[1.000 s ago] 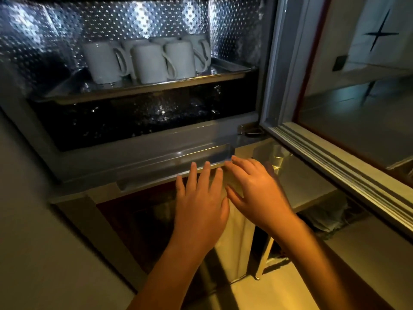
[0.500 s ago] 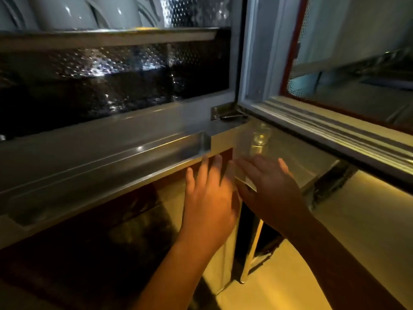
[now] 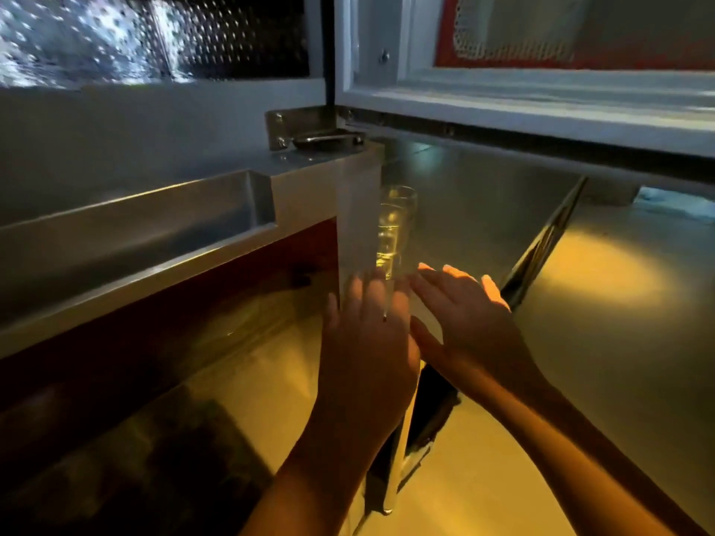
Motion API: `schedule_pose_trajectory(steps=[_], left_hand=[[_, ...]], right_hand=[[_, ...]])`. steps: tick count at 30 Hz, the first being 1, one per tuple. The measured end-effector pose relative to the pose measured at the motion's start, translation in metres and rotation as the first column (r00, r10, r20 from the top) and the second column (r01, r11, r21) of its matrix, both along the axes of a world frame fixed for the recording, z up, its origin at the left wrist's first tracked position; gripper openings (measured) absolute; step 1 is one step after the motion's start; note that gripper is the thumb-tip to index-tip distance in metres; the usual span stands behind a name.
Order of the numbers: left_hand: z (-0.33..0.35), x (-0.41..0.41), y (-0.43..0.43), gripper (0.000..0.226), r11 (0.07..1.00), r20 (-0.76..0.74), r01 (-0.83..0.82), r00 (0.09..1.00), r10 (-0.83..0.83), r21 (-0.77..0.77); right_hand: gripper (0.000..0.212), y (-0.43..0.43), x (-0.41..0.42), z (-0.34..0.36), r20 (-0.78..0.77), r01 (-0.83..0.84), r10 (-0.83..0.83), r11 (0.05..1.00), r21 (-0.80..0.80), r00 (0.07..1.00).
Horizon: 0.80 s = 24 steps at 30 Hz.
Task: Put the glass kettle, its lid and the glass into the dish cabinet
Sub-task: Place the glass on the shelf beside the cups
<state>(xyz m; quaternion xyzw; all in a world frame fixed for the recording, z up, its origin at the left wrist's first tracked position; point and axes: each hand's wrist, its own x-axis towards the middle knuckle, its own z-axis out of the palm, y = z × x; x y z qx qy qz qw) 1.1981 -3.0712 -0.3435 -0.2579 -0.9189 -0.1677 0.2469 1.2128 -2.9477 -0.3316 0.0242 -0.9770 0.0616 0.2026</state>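
The glass [image 3: 397, 226] was clear, tall and straight-sided, catching yellowish light, its left side hidden behind the front corner of the dish cabinet [image 3: 325, 195]. It stood upright on the steel bench [image 3: 503, 210], at the bench edge against the cabinet, under the open cabinet door [image 3: 541, 110]. The left hand [image 3: 367, 342] held nothing, fingers straight and together just below the glass. The right hand [image 3: 468, 323] was flat and empty, fingers stretched, thumb spread. Whether either touched the glass could not be told.

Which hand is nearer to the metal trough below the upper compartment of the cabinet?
Left. The left hand lies to the lower right of the metal trough; the right hand is farther right, beyond the left hand.
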Motion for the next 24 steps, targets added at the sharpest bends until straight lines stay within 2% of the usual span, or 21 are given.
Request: schedule_pose_trajectory(steps=[2, 4, 5, 7, 8, 10, 14, 21, 24], left_hand=[[-0.008, -0.008, 0.007, 0.035, 1.000, -0.006, 0.024, 1.000, -0.024, 0.011], [-0.017, -0.020, 0.013, 0.022, 0.997, -0.081, 0.066, 0.995, -0.063, 0.030], [-0.023, -0.028, 0.016, 0.023, 0.998, -0.084, 0.058, 0.995, -0.056, 0.020], [-0.029, -0.048, 0.028, 0.043, 1.000, -0.033, -0.007, 0.999, 0.006, -0.020], [-0.033, -0.056, 0.035, 0.050, 0.999, -0.003, -0.015, 1.000, 0.015, -0.034], [-0.034, -0.058, 0.042, 0.036, 0.995, -0.009, 0.053, 0.999, -0.053, -0.085], [-0.037, -0.060, 0.051, 0.037, 0.992, -0.082, 0.118, 0.989, -0.120, -0.036], [-0.051, -0.088, 0.071, 0.043, 0.999, -0.171, 0.050, 0.984, -0.050, -0.007], [-0.054, -0.100, 0.078, 0.047, 0.999, -0.170, -0.004, 0.985, -0.004, -0.044]], right_hand=[[0.045, 0.003, -0.007, -0.004, -0.036, 0.019, -0.021, 0.999, -0.031, 0.999], [0.053, 0.010, -0.017, -0.006, 0.035, 0.022, -0.020, 0.998, -0.057, 0.999], [0.056, 0.013, -0.023, -0.008, 0.069, 0.032, -0.030, 0.999, -0.023, 0.997], [0.062, 0.022, -0.034, -0.011, 0.089, 0.064, -0.067, 0.997, 0.030, 0.994], [0.060, 0.025, -0.040, -0.014, 0.062, 0.069, -0.070, 0.997, 0.026, 0.996], [0.053, 0.033, -0.049, -0.021, -0.007, 0.082, -0.082, 0.996, -0.017, 0.997], [0.048, 0.055, -0.065, -0.037, -0.141, 0.090, -0.086, 0.996, 0.023, 0.986], [0.051, 0.070, -0.094, -0.038, -0.107, 0.083, -0.083, 0.997, -0.005, 0.991], [0.050, 0.077, -0.109, -0.040, -0.117, 0.079, -0.083, 0.996, -0.045, 0.990]])
